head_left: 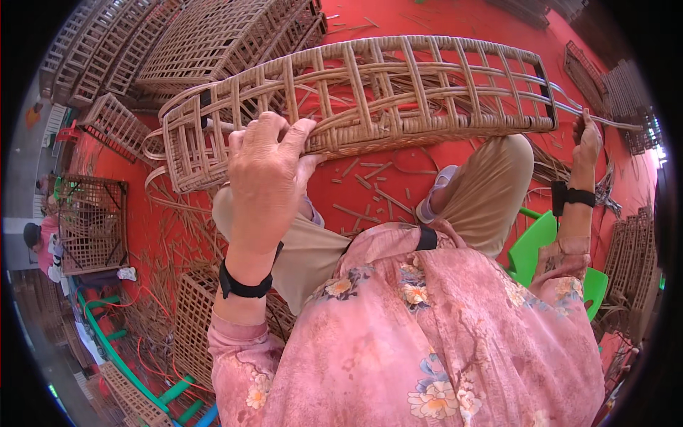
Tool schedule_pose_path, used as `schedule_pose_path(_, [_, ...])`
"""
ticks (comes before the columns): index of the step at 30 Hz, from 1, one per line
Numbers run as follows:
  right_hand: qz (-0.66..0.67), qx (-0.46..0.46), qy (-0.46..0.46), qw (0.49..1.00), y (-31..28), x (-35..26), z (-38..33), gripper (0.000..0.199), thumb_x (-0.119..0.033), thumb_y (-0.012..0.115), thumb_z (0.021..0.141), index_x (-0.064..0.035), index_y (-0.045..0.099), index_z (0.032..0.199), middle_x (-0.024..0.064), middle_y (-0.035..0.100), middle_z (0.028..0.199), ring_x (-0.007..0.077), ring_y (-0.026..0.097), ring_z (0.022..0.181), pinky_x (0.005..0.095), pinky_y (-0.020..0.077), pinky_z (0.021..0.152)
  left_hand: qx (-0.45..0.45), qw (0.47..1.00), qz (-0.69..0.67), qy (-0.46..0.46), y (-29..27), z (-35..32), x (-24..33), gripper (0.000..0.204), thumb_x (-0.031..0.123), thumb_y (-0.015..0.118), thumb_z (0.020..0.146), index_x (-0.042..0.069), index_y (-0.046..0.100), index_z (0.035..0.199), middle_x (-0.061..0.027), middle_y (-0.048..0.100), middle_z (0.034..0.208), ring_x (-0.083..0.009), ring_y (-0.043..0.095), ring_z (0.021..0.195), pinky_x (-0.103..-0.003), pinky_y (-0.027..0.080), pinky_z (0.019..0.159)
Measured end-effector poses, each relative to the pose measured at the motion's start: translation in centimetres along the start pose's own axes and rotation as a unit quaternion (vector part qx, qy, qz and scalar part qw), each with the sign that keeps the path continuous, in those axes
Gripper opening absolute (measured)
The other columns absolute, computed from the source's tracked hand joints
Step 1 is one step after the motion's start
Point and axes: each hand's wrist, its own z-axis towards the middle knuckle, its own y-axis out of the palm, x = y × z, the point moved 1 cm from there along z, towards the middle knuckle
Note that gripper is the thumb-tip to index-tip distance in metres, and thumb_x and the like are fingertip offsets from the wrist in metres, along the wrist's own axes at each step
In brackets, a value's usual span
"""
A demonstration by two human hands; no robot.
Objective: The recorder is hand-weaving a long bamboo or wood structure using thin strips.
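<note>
A long woven rattan basket frame [420, 122] lies across above my knees, its open lattice side facing up. My left hand [267, 160] is closed round the near rim of the frame, toward its left end, thumb and fingers pinching the edge. Beyond the frame's right end, my right hand [587, 139] pinches pale flat rattan strips [605, 122]. These strips run through the lattice and out past the dark-wrapped right corner [545, 92]. At the left end, loose strip ends curl out of the weave.
Cut rattan scraps [373, 178] litter the red floor [420, 158]. Stacked woven baskets [213, 46] stand far left, with others at right. A green plastic chair [533, 245] is by my right side. At left, a person [48, 249] works beside an upright woven panel [92, 224].
</note>
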Motion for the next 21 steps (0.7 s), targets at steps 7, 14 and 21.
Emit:
schedule_pose_path(7, [0.011, -0.007, -0.006, 1.0, 0.5, -0.5, -0.7, 0.023, -0.031, 0.076, 0.093, -0.0087, 0.071, 0.088, -0.0007, 0.07, 0.076, 0.0059, 0.063, 0.062, 0.019, 0.0459, 0.052, 0.017, 0.997, 0.035, 0.066, 0.3, -1.0, -0.2, 0.042, 0.011, 0.083, 0.07, 0.013, 0.071, 0.111, -0.0015, 0.057, 0.087, -0.0217, 0.058, 0.09, -0.044, 0.04, 0.097])
schedule_pose_path(14, [0.005, -0.002, -0.034, 0.999, 0.2, -0.8, -1.3, 0.023, -0.029, 0.076, 0.093, -0.0071, 0.071, 0.09, 0.0008, 0.07, 0.077, 0.0066, 0.063, 0.062, 0.0188, 0.0452, 0.052, 0.072, 0.992, 0.084, 0.068, 1.0, -2.1, 0.3, 0.045, 0.01, 0.083, 0.073, 0.016, 0.072, 0.115, 0.0027, 0.063, 0.095, -0.0167, 0.062, 0.093, -0.048, 0.032, 0.113])
schedule_pose_path(21, [0.02, 0.015, -0.029, 0.999, -0.4, -1.0, -2.8, 0.023, -0.029, 0.077, 0.092, -0.0063, 0.071, 0.09, 0.001, 0.07, 0.078, 0.0067, 0.062, 0.063, 0.0206, 0.045, 0.054, 0.021, 0.999, 0.024, 0.011, 1.9, 0.2, 3.8, 0.049, 0.014, 0.084, 0.073, 0.011, 0.068, 0.119, -0.0042, 0.062, 0.111, -0.0242, 0.057, 0.108, -0.043, 0.038, 0.1])
